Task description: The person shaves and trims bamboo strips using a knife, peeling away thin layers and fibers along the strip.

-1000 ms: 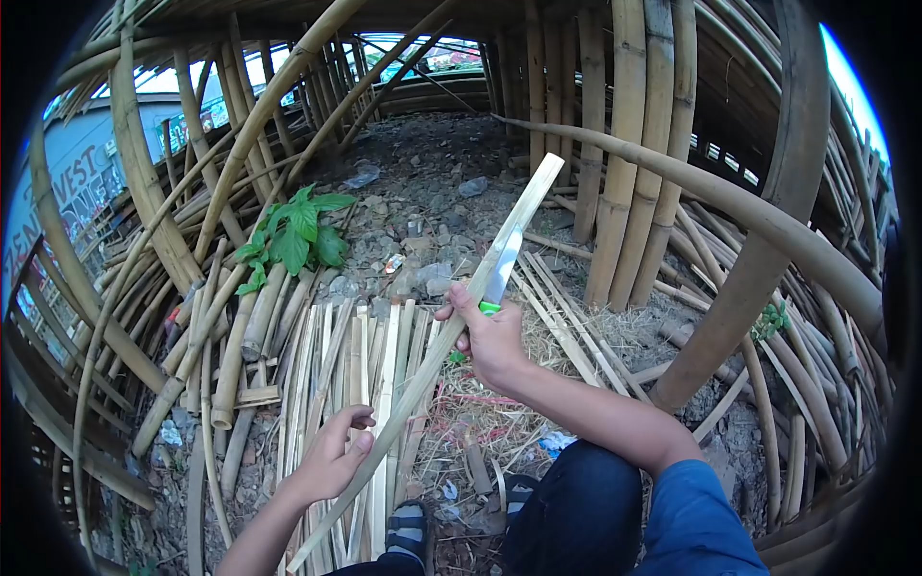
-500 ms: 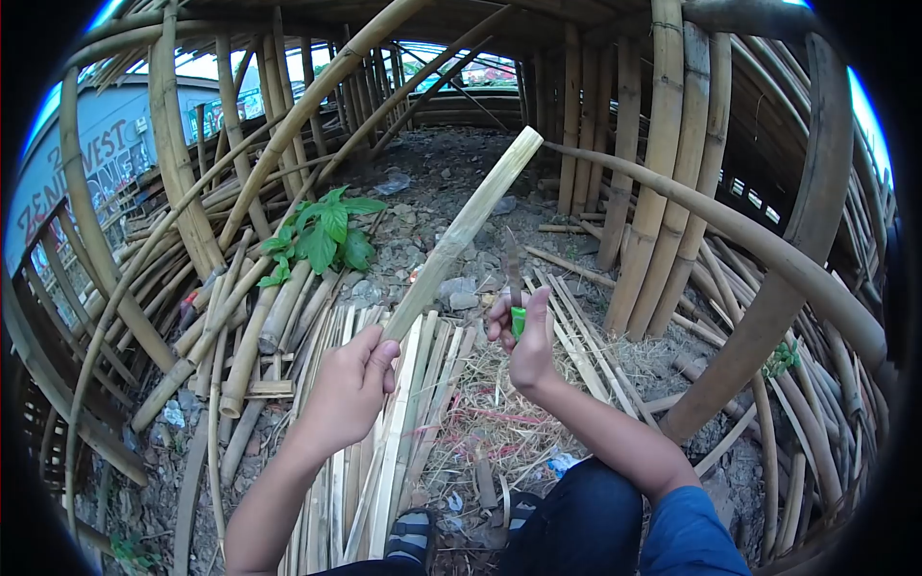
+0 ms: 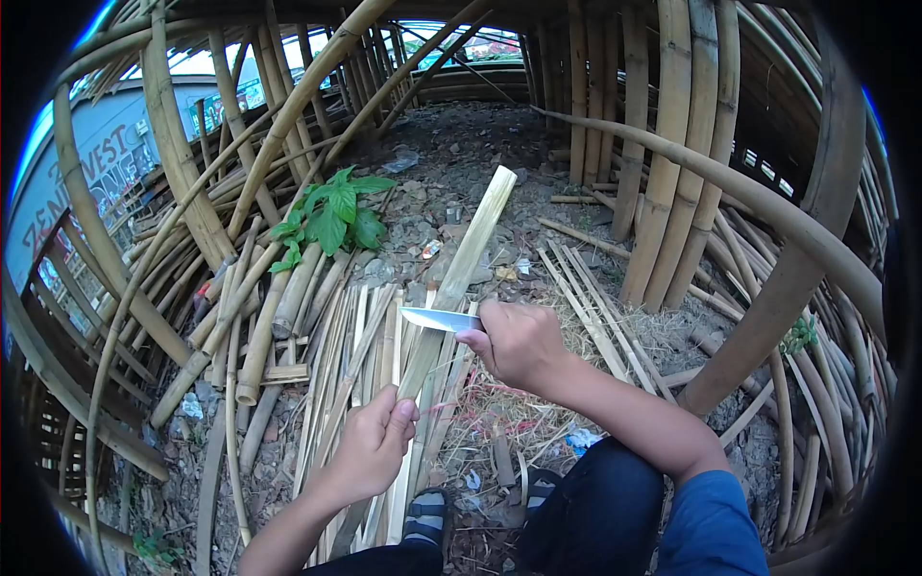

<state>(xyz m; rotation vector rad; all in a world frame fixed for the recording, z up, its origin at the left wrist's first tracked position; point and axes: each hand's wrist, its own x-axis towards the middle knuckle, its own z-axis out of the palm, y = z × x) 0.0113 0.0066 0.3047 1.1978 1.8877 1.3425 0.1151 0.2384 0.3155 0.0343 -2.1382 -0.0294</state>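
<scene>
A flat bamboo strip [image 3: 471,248] is held aslant above the ground [image 3: 442,144] in a bamboo-framed shelter, its pale upper end pointed toward the ground's far edge. Its lower part is gripped in the left hand [image 3: 373,444], the fingers and thumb closed around it. A knife [image 3: 437,320] is clasped in the right hand [image 3: 523,341], the handle hidden by the closed fist and the bright blade laid across the strip, tip to the left; whether the edge is sunk into the bamboo cannot be told. Below, split strips [image 3: 336,365] are spread lengthwise toward the ground's near edge, where a sandalled foot [image 3: 425,518] is planted. Dry straw [image 3: 538,408] is scattered to their right. The ground's left edge is lined with stacked poles [image 3: 252,370], overhung by a leafy green plant [image 3: 331,216]; the right edge is flanked by upright bamboo posts [image 3: 677,173].
</scene>
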